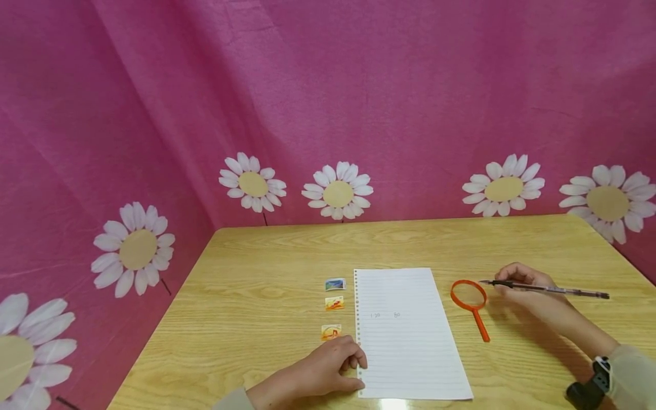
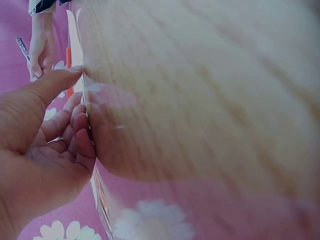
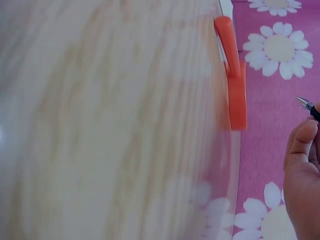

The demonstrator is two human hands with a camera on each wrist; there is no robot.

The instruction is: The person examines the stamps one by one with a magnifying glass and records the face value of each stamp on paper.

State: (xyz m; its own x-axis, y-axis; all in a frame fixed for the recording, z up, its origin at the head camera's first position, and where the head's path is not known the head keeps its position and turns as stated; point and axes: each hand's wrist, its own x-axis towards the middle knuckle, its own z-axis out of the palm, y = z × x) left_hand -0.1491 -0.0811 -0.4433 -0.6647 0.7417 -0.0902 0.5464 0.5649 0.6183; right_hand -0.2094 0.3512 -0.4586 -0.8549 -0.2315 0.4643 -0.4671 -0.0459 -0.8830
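A lined sheet of paper with punched holes along its left side lies on the table, bearing the handwritten numbers 120 and 80. My left hand rests at its lower left edge, fingers loosely bent and thumb touching the margin. To the right, my right hand pinches a pen above the table, its tip pointing left; the tip also shows in the right wrist view. An orange magnifying glass lies between the paper and that hand.
Three small stamp-like cards form a column left of the paper: a blue one, a yellow one and another yellow one close to my left hand. Behind the wooden table hangs a pink cloth with white flowers.
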